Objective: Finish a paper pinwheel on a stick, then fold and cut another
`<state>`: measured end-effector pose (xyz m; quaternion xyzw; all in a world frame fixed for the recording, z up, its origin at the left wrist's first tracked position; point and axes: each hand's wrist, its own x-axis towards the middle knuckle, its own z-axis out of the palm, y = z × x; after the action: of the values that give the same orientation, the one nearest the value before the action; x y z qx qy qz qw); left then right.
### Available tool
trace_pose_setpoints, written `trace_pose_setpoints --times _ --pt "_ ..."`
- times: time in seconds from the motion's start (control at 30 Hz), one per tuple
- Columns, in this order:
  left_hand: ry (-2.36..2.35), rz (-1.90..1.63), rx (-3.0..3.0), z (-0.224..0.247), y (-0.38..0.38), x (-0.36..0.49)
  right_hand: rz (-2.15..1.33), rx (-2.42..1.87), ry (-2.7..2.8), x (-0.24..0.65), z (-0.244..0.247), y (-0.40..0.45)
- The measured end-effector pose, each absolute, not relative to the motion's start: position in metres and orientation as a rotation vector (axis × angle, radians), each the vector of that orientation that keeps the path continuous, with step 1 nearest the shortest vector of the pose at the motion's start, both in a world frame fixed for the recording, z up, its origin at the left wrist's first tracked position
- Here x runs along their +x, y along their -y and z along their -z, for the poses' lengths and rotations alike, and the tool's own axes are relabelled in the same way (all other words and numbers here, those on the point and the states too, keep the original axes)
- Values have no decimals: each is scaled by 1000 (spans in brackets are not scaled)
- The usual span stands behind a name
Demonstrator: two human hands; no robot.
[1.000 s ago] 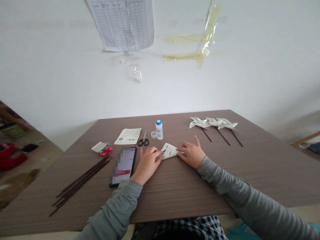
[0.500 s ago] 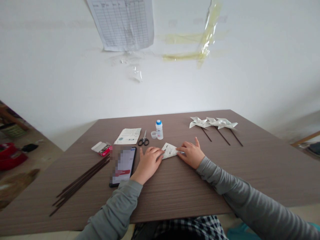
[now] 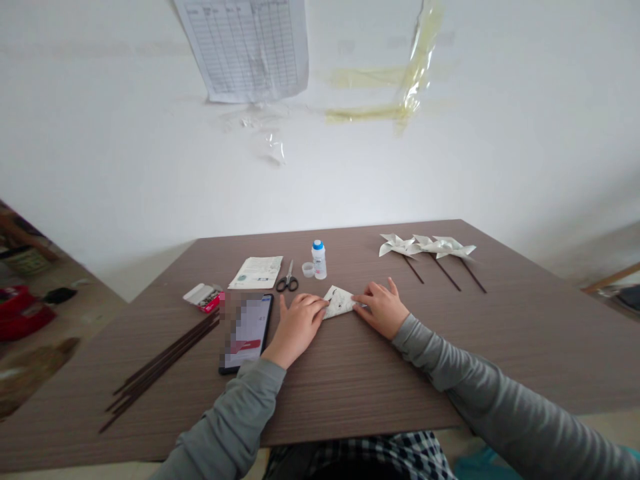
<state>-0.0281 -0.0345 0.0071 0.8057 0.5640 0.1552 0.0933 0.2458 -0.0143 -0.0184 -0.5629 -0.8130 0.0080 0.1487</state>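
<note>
On the counter (image 3: 360, 387), the fingers of the left hand (image 3: 296, 327) bunch on the left side of a folded paper (image 3: 341, 301), those of the right hand (image 3: 384, 310) on its right; whether they pinch or only press it, I cannot tell. Lettering on the bottle (image 3: 319, 261), red box (image 3: 209, 303) and wall sheet (image 3: 250, 50) is too small to read.

Brown bench (image 3: 500, 353) against a white wall (image 3: 320, 187), soft light.
Above the far edge, a printed sheet (image 3: 250, 53) and yellowed tape (image 3: 367, 115); beyond the left edge, pale floor (image 3: 100, 303) with a red object (image 3: 23, 317); past the right edge, a wooden bar (image 3: 613, 277).
</note>
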Motion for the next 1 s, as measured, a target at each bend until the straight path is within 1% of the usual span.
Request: trace_pose_setpoints --times 0.4,0.7,1.0 --pt "-1689 -490 2408 -3 33 -28 16 -1597 2322 247 22 14" --pt "-1684 -443 2382 -9 36 -23 -56 -1636 2311 246 18 16" --pt "-1670 -448 2408 -7 33 -23 -30 -1604 2305 249 20 14"
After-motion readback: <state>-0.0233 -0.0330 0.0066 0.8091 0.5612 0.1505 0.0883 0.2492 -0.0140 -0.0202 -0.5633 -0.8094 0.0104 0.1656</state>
